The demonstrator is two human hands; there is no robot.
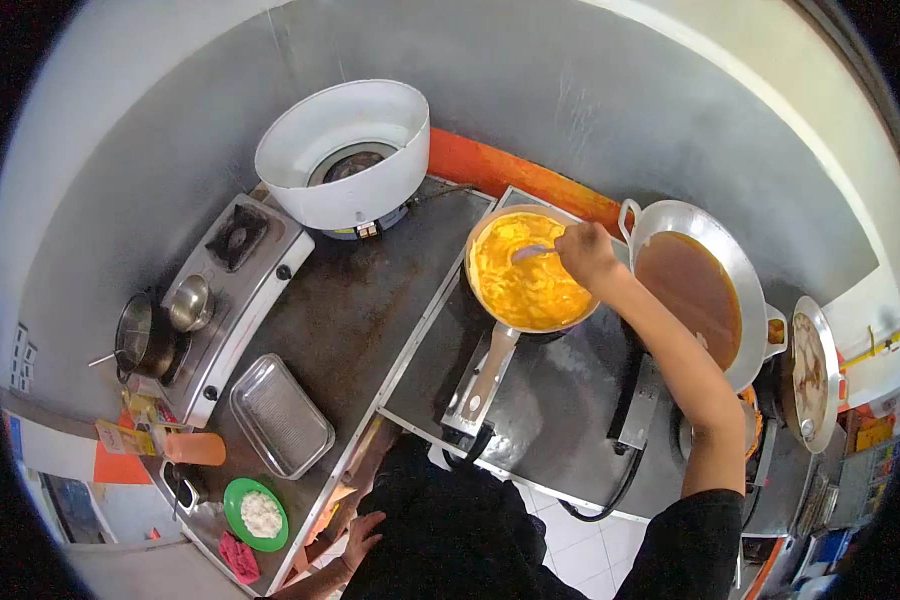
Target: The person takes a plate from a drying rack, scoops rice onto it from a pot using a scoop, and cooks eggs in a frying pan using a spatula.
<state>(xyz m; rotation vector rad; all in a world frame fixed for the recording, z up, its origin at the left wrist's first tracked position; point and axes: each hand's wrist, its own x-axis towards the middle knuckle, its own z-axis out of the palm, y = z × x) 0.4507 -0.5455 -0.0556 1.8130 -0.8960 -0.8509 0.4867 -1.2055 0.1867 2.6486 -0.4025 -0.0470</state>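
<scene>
My right hand (587,255) is closed around a spatula, whose pale greyish head (532,253) dips into yellow, half-set egg (530,290). The egg spreads across a frying pan (507,327) on a burner, with the pan's brown handle (491,375) pointing back towards my body. Down by my side, my left hand (362,540) rests against my black shirt with its fingers stretched out, holding nothing.
Right of the pan sits a large wok (660,215) of brown liquid, with another wok (815,310) beyond. To the left are a white ring-shaped burner guard (400,165), a gas stove (260,280), a metal tray (282,415) and a green plate (238,490) of rice.
</scene>
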